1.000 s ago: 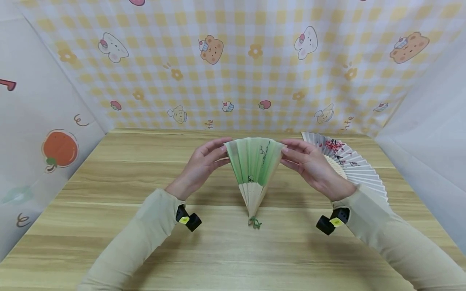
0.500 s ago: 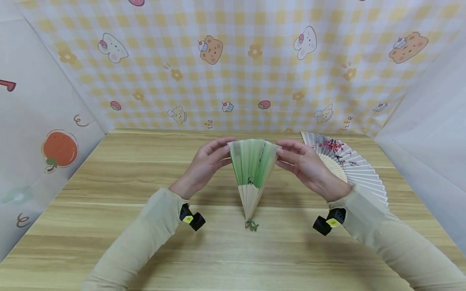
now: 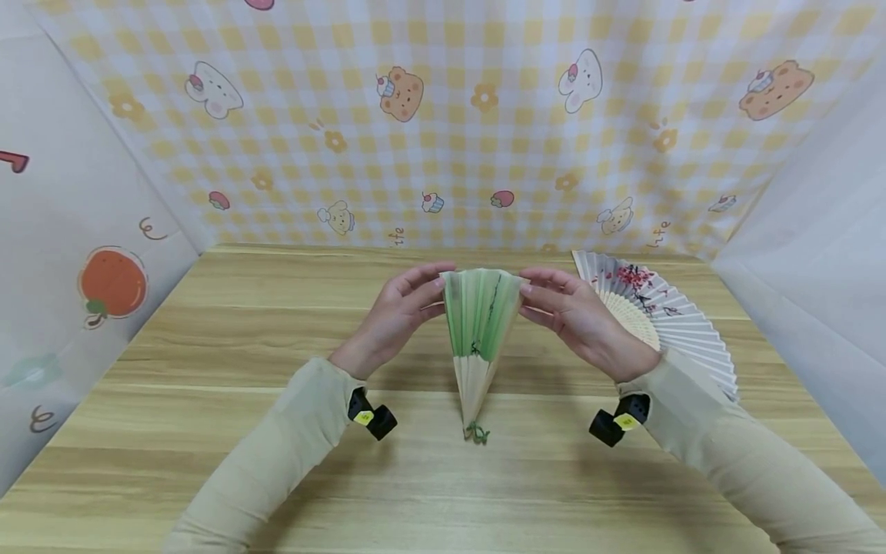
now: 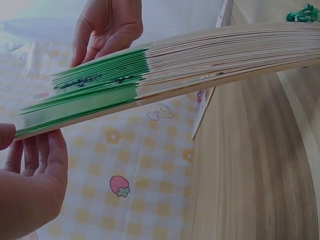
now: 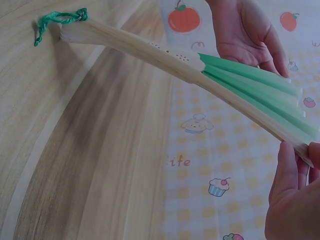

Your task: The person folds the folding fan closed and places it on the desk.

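Observation:
A green folding fan, partly spread, is held up between both hands, its pale wooden ribs narrowing toward me. My left hand pinches the fan's left top edge between thumb and fingers. On the opposite edge my right hand does the same with the outer rib. A green cord is tied at the pivot end, which points down near the table. In the left wrist view the pleats are seen edge-on, bunched on one side with wider gaps on the other.
A white folding fan with red blossoms lies spread on the wooden table at the right, partly behind the right wrist. A yellow checked cloth hangs at the back, with white cloth at both sides.
Both hands have moved closer together, and the green fan has narrowed between them. Its corded end has shifted slightly left and toward me. The white fan stays where it was.

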Available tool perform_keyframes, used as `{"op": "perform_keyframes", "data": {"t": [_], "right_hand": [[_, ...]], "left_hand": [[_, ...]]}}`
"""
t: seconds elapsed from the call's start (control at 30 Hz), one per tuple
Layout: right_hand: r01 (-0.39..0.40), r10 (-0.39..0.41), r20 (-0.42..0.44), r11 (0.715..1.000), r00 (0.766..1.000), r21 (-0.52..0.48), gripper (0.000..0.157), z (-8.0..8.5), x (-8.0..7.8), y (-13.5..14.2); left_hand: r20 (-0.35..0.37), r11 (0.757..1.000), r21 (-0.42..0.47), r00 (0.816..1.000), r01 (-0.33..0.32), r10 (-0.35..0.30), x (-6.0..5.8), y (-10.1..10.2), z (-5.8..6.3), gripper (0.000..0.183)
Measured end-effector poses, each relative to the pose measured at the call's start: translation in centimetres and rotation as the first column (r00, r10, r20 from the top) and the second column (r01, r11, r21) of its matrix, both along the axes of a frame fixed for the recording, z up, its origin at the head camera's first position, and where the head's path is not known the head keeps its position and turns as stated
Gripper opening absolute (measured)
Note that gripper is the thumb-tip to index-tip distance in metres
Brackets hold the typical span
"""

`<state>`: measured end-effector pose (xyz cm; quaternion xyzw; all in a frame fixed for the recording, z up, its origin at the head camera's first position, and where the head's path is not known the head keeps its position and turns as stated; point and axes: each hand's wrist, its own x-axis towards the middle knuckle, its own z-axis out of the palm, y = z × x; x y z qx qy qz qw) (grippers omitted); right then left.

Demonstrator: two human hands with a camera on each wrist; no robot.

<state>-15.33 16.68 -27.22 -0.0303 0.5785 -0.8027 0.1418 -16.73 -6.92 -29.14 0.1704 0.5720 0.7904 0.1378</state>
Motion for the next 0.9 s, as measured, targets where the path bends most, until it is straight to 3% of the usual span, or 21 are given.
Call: {"op": "perform_keyframes", "data": {"t": [0.9], "right_hand": [[-0.03, 0.03, 0.011, 1.0, 1.0, -0.008, 0.016, -0.4, -0.06, -0.66]], "left_hand": [[-0.025, 0.999, 0.006, 0.999, 0.047, -0.047, 0.2, 0.85, -0.27, 0.04]]}}
